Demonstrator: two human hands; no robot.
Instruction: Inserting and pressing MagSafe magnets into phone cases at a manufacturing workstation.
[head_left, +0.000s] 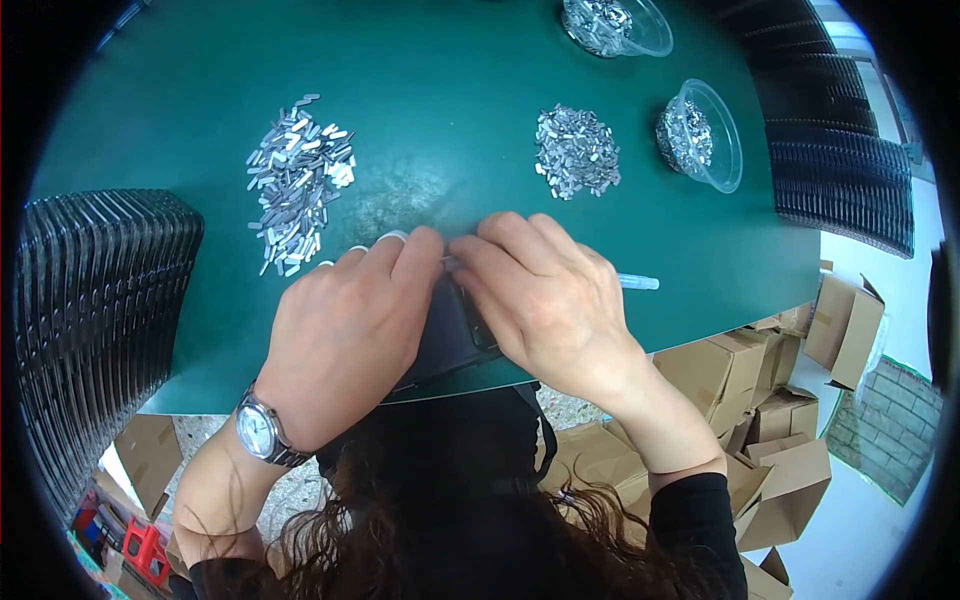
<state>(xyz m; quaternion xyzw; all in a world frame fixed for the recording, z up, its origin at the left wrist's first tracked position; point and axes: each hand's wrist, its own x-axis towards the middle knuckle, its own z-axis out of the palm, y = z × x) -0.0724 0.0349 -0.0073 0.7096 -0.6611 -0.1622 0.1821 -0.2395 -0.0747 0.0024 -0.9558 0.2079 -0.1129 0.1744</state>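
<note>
My left hand and my right hand meet at the near edge of the green table, their fingertips almost touching. Fingers on both are closed in a pinch. A tiny pale bit shows between the fingertips, too small to name. Under them lies a dark flat tray-like piece, largely covered by my hands. White bands or covers show on some left fingers, and a metal watch circles my left wrist. Ahead lie a left pile of small flat silver pieces and a right pile of smaller ones.
Clear plastic bowls hold more silver pieces: a near bowl and a far bowl. A light-blue pen-like stick lies beyond my right hand. Stacked dark plastic trays stand at left and right. Cardboard boxes crowd the floor.
</note>
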